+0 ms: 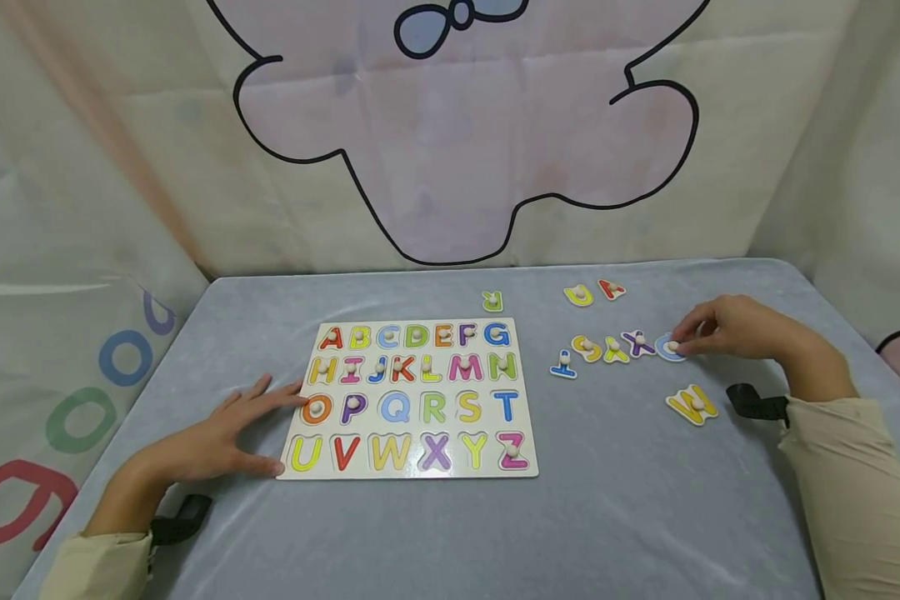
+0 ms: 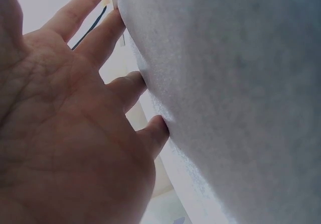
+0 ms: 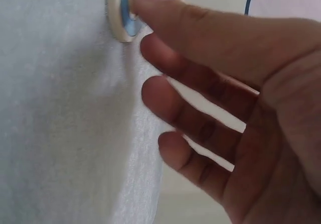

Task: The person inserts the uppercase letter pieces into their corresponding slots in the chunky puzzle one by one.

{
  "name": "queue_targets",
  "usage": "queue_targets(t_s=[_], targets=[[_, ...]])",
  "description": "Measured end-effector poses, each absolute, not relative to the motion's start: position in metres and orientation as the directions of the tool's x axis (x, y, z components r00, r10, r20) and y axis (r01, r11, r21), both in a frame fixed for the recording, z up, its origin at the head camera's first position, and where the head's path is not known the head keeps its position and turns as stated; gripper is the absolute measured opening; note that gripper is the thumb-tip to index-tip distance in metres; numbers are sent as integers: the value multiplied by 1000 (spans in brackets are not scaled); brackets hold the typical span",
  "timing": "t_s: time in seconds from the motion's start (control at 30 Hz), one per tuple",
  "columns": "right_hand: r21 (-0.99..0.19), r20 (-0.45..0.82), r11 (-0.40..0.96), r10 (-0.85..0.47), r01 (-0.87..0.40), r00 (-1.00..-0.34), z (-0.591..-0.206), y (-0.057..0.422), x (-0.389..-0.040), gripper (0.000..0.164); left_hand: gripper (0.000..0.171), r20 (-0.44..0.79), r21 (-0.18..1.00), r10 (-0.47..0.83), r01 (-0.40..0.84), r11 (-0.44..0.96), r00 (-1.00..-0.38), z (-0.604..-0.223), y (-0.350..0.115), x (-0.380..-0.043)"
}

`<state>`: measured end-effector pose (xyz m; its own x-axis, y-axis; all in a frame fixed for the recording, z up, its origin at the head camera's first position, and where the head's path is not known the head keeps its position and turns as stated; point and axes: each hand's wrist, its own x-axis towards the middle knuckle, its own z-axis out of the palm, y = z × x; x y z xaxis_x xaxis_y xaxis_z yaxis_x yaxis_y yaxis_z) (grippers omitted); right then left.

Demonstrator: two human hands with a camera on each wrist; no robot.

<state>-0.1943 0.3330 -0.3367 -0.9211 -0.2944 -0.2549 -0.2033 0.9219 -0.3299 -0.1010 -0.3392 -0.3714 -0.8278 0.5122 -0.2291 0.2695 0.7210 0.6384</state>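
A white alphabet puzzle board [image 1: 412,433] lies on the table with colourful letters; several have knobs, while others are bare printed recesses. My left hand [image 1: 221,433] is spread at its left side, index fingertip and thumb on the board's edge. The other fingertips rest on the cloth in the left wrist view. Over on the right, my right hand [image 1: 750,333] pinches the knob of a round blue letter piece [image 1: 669,348]. Seen from the right wrist, the thumb [image 3: 150,0] presses the knob and the blue piece [image 3: 122,20] stays close to the cloth; the index fingertip is hidden.
Loose letters lie near the right hand: a purple X [image 1: 637,342], yellow-green Y [image 1: 616,350], yellow S [image 1: 587,348], blue T [image 1: 563,365] and yellow W [image 1: 692,405]. Farther back are a yellow U [image 1: 578,296], a red letter [image 1: 612,289] and a green R [image 1: 492,302]. Curtains surround the table.
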Motion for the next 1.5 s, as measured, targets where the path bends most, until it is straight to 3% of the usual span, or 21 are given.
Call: queue_targets(t_s=[0.37,1.03,1.5], targets=[[-304,-213,925,-299,-228,-930,-336,333,-195,17,79,-240,639,507,259,724,-827,-373,-339,-101],[-293,-201,948,-190,-126,-961,-342,337,-200,29,79,-243,643,514,260,720,-823,-371,-339,-102],[-317,-181,920,-299,-233,-937,-344,339,-200,21,79,-250,630,507,259,732,-825,-372,-339,-102]])
